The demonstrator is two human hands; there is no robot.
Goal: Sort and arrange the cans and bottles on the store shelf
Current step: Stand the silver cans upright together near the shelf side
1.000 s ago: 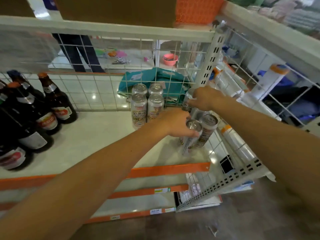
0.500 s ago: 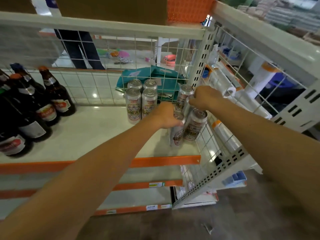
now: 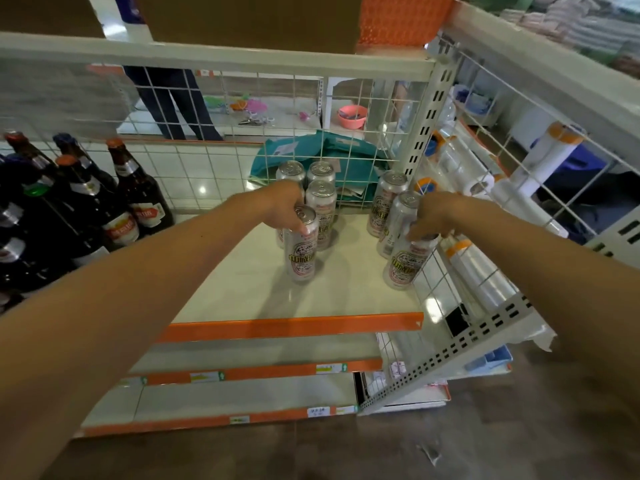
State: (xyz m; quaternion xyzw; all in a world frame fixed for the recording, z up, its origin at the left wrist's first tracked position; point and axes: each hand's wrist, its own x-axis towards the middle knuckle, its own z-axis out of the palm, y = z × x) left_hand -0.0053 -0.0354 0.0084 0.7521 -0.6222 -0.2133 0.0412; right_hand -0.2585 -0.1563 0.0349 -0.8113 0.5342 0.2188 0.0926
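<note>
Silver beer cans with red and gold labels stand on the white shelf (image 3: pixel 242 289). My left hand (image 3: pixel 282 202) grips the top of one can (image 3: pixel 301 251), upright in front of a cluster of cans (image 3: pixel 320 199) at the back. My right hand (image 3: pixel 433 216) holds the top of another can (image 3: pixel 405 265) at the shelf's right end, beside the wire side panel. Two more cans (image 3: pixel 386 202) stand just behind that one. Dark brown beer bottles (image 3: pixel 86 209) with orange caps are grouped at the left of the shelf.
A wire grid forms the shelf's back (image 3: pixel 214 168) and right side. Rolls of clear film (image 3: pixel 485 282) lie on the neighbouring shelf to the right. Orange-edged lower shelves (image 3: pixel 259 372) are below. A person's legs (image 3: pixel 176 105) show behind the grid. Cardboard boxes sit on top.
My left hand has carried a can from the right-end group leftward and stands it in front of the back cluster. My right hand has dropped from a rear can to the front right can.
</note>
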